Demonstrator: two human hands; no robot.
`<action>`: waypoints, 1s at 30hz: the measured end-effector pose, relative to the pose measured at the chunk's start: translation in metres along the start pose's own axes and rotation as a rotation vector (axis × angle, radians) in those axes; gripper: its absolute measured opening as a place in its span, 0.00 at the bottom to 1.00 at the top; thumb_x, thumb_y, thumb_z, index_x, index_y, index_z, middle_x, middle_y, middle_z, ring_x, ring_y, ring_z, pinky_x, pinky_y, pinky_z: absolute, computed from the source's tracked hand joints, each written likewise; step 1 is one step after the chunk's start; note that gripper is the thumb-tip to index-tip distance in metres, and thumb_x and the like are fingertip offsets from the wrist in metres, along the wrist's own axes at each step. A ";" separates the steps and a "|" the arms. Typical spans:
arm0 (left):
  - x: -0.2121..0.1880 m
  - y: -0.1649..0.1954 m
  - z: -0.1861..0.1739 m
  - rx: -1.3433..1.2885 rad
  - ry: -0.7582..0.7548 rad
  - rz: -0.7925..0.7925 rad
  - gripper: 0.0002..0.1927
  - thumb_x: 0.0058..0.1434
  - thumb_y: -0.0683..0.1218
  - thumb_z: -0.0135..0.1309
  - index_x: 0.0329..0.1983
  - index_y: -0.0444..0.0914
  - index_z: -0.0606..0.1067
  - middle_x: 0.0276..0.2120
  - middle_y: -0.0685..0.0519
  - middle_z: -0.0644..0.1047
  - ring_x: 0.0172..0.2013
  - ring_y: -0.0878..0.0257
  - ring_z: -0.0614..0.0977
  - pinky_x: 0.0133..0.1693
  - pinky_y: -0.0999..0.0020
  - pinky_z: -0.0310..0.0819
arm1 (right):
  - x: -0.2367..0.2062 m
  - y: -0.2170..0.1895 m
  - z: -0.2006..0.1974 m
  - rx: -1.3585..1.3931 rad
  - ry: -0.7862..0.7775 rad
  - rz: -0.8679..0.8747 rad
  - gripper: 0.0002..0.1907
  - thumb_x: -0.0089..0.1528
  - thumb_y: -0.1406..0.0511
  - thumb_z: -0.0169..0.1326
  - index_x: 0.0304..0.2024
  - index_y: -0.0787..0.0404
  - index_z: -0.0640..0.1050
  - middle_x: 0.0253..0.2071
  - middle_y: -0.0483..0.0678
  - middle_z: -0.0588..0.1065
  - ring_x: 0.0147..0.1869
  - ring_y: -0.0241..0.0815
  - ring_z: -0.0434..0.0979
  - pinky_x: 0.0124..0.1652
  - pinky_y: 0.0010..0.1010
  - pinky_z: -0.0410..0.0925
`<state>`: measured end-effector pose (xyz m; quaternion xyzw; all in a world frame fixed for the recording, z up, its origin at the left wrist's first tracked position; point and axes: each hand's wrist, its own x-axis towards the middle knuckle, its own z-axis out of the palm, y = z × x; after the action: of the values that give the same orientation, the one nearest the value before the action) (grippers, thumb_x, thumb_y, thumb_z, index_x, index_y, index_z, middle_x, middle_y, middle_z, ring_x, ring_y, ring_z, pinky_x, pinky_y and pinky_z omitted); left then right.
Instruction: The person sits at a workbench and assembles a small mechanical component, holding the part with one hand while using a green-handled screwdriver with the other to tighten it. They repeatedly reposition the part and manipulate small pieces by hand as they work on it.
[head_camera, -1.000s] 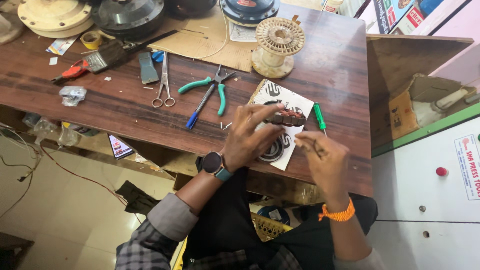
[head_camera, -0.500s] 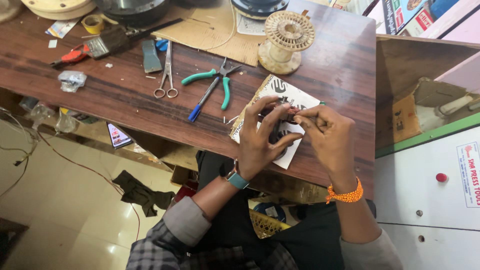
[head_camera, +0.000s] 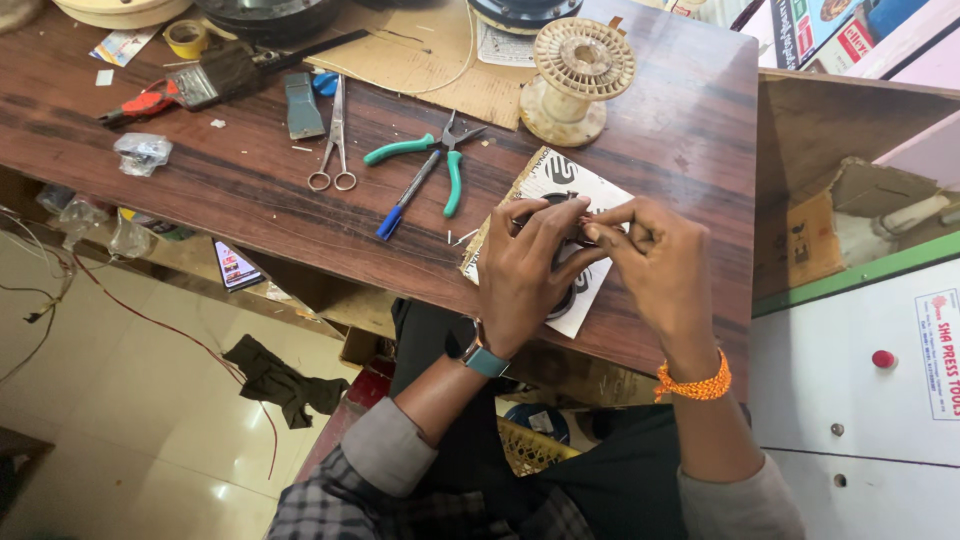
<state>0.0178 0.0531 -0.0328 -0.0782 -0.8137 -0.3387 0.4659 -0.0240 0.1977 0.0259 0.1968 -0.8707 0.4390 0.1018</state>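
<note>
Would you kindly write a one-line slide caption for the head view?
Both hands, left and right, work a small dark part over a printed card on a wooden bench.

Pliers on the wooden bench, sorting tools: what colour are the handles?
Green handles, clearest in the head view.

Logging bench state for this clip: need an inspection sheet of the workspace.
Surface: dark wooden bench, scratched, small scraps on it.
Job's things: small dark part over a white printed card, mostly hidden by fingers.
Clutter: scissors, green-handled pliers, blue pen, empty spool, brush, tape roll, cardboard sheet.
Grippers: left hand and right hand both pinch the part.
Cables: loose wires below the bench.
Surroundings: tiled floor, white cabinet.
</note>
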 end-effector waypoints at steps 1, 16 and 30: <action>-0.001 0.000 0.000 -0.014 -0.006 -0.018 0.33 0.56 0.51 0.70 0.64 0.45 0.70 0.47 0.57 0.81 0.52 0.57 0.76 0.53 0.61 0.75 | 0.002 -0.002 0.001 -0.016 0.005 -0.018 0.08 0.60 0.67 0.66 0.40 0.64 0.84 0.19 0.37 0.56 0.25 0.27 0.53 0.24 0.27 0.51; 0.012 -0.025 -0.023 -0.179 -0.245 -0.128 0.42 0.55 0.53 0.68 0.72 0.55 0.64 0.43 0.63 0.80 0.43 0.58 0.72 0.46 0.63 0.76 | 0.036 0.020 0.019 0.196 -0.160 0.188 0.06 0.60 0.71 0.63 0.40 0.66 0.83 0.20 0.31 0.61 0.23 0.21 0.55 0.22 0.20 0.49; 0.050 -0.011 -0.034 -0.118 -0.507 -0.038 0.16 0.57 0.50 0.63 0.50 0.53 0.82 0.41 0.60 0.77 0.45 0.51 0.72 0.40 0.56 0.76 | -0.014 0.029 -0.014 0.162 0.013 0.246 0.06 0.63 0.67 0.62 0.39 0.65 0.83 0.22 0.35 0.66 0.24 0.24 0.56 0.23 0.22 0.50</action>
<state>0.0088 0.0138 0.0140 -0.1721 -0.8848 -0.3637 0.2351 -0.0237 0.2281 0.0078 0.0933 -0.8495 0.5180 0.0366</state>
